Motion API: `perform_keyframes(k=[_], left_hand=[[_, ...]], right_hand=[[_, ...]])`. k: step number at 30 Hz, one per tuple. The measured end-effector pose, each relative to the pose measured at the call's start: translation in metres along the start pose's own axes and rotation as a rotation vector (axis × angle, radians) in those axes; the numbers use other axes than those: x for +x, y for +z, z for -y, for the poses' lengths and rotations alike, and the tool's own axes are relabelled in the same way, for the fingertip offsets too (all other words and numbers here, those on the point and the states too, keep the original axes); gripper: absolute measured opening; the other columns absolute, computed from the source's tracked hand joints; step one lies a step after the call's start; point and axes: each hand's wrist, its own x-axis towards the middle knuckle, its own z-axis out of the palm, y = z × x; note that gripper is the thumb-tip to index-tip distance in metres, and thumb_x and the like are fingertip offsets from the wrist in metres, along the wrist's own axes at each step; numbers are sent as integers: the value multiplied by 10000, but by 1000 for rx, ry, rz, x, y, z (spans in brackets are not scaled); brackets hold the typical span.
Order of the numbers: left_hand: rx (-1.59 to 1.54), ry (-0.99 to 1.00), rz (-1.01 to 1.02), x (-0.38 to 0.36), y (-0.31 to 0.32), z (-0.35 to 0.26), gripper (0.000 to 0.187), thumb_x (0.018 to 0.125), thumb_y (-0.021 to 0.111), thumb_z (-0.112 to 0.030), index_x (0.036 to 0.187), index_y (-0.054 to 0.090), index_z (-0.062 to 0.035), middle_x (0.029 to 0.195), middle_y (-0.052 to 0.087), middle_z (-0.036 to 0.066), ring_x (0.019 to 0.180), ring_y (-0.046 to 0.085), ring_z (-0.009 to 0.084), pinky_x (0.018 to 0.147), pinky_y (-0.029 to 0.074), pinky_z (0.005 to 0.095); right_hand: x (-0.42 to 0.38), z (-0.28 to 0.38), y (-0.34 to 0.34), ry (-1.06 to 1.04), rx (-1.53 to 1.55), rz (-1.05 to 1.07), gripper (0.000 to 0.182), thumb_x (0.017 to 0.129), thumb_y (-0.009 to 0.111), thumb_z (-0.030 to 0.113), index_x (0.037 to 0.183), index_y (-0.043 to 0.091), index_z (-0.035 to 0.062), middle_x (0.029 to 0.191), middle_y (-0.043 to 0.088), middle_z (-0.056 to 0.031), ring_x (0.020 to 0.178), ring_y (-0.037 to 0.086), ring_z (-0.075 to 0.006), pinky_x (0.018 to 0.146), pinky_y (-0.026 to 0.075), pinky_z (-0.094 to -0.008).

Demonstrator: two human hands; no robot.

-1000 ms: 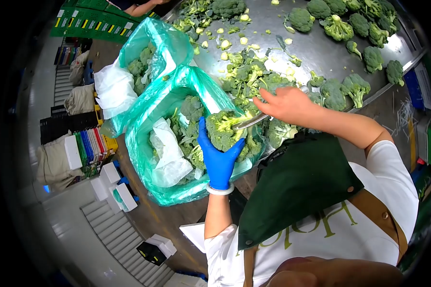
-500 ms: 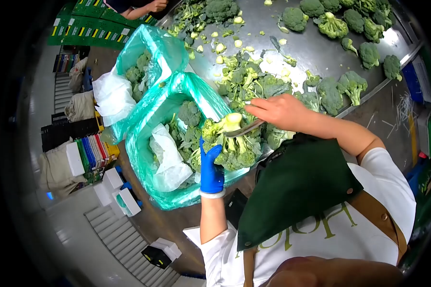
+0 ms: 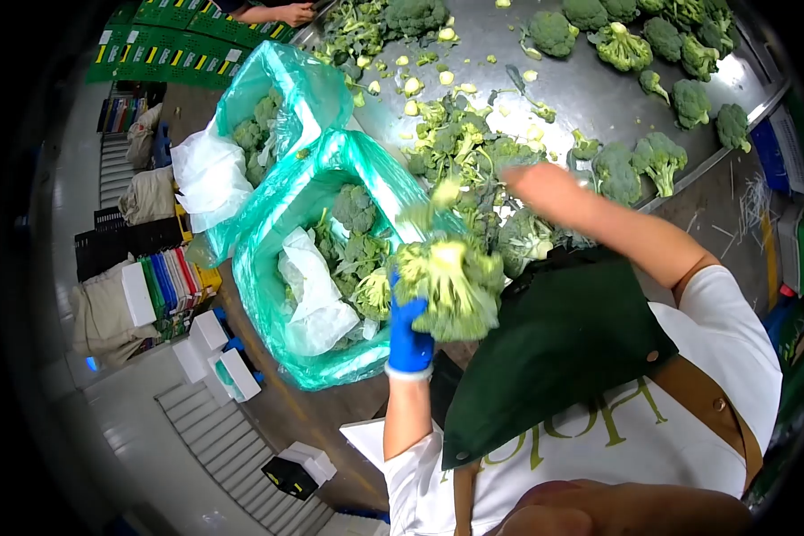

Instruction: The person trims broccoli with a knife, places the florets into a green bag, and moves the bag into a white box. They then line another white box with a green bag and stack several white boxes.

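Note:
My left hand point(image 3: 411, 335), in a blue glove, is closed on a broccoli head point(image 3: 451, 286) with its pale cut stalk facing up. My bare right hand point(image 3: 540, 189) is a blurred fist above and to the right of it; the knife seen in it earlier is lost in the blur. Between the hands, a smeared light-green piece point(image 3: 442, 201) hangs in the air. Left of my gloved hand, an open green plastic bag point(image 3: 263, 286) contains broccoli point(image 3: 355, 210) and white paper point(image 3: 313, 295).
Trimmed leaves and stalk bits point(image 3: 451, 134) lie on the metal table point(image 3: 473, 45), with broccoli heads point(image 3: 621, 46) toward its right. A second green bag point(image 3: 317, 94) stands behind the first. Another person's hand point(image 3: 295, 14) shows at the top, near green crates point(image 3: 152, 54).
The broccoli in my left hand has moved slightly right and down, and its stalk is shorter. My right hand has moved a little right and up, away from the head. A loose piece now shows between them.

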Motion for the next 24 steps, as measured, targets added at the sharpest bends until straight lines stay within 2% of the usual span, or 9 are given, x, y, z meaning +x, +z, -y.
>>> perform_keyframes(k=[2,6,8,11,14,15,18,22,24], left_hand=[[348,386,120,-5,-2,-16,963,675,803,-266,1477,305,-72,1407,439,135,1259,487,295,1062,404,422],[708,564,-44,13,4,-30,1071,619,855,-104,1494,239,-48,1436,387,147,1288,433,283,1092,364,400],[727,694,12,24,16,-24,1069,606,865,-116,1480,257,-27,1435,372,150,1299,411,283,1103,339,399],[893,891,-65,21,31,-12,1056,595,887,-203,1445,293,-3,1414,374,163,1299,401,304,1098,328,421],[1212,1308,-185,21,28,-9,1031,589,898,-241,1432,322,-99,1389,369,186,1275,403,388,1062,358,507],[1258,1448,-214,21,28,-9,1000,599,899,-245,1423,335,-183,1401,337,188,1267,398,427,1026,388,559],[1230,1711,-93,34,29,-1,1046,609,915,-302,1454,300,-263,1421,313,167,1280,381,467,1009,411,584],[832,1174,-70,25,36,1,1207,545,942,-381,1488,234,-122,1479,281,131,1337,363,358,1077,372,515],[747,1070,-61,39,36,14,1274,511,945,-386,1497,208,-57,1491,304,137,1333,381,306,1121,320,447]], right_hand=[[-11,-35,10,224,-152,275,286,823,534,46,1091,626,89,801,671,-142,729,680,-313,622,548,-446],[1,22,-36,-259,582,-302,302,852,655,121,1147,627,64,1066,670,-100,850,683,-280,705,549,-404],[13,54,-77,-263,806,-321,370,846,722,244,1140,619,44,1070,650,-91,810,666,-247,698,538,-367],[21,76,-86,-160,872,-134,406,845,742,290,1132,618,32,1010,655,-70,777,643,-199,654,517,-314],[21,68,-54,17,1166,-120,395,871,722,297,1136,613,26,912,655,-57,648,598,-144,549,470,-269],[17,66,-66,193,1477,191,399,892,704,306,1152,605,20,801,640,-31,547,543,-86,465,414,-243],[7,72,-69,181,1756,354,407,910,686,293,1190,586,15,714,599,-3,491,505,-60,429,380,-230],[5,73,-51,23,1512,-102,371,840,761,321,1056,673,32,583,545,7,486,499,-71,464,373,-249],[11,68,-46,-207,1235,-372,333,805,792,251,1063,699,61,619,560,9,511,498,-66,504,390,-265]])
